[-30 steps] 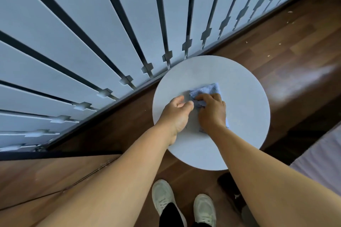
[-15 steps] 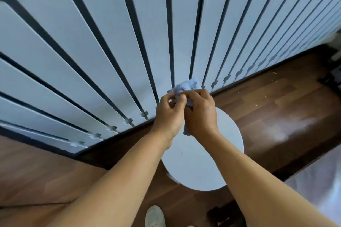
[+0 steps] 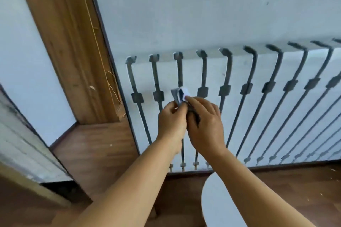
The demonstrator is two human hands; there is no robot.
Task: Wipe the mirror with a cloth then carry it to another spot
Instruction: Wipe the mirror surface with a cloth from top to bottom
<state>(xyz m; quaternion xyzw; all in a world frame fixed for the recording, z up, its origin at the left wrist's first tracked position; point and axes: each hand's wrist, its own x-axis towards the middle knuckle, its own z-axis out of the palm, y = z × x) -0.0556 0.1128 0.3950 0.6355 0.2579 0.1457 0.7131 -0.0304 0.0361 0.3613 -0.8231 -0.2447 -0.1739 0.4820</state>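
Observation:
A small pale blue cloth (image 3: pixel 180 95) is bunched between both hands, raised in front of the barred wall. My left hand (image 3: pixel 171 121) pinches its lower edge with thumb and fingers. My right hand (image 3: pixel 203 121) grips it from the right, fingers curled over the fabric. The round mirror (image 3: pixel 217 206) lies low at the bottom of the view on the wooden floor, partly hidden by my right forearm; neither hand touches it.
Dark metal bars (image 3: pixel 226 97) run down a white wall to the floor. A wooden door frame (image 3: pixel 70 51) stands at left, with a loose thin wire (image 3: pixel 110 86) along it. Brown wooden floor (image 3: pixel 96 149) spreads left and right of the mirror.
Both hands lifted the cloth off the mirror and raised it. The view tilted up, so the mirror dropped to the bottom edge and the door frame came into sight.

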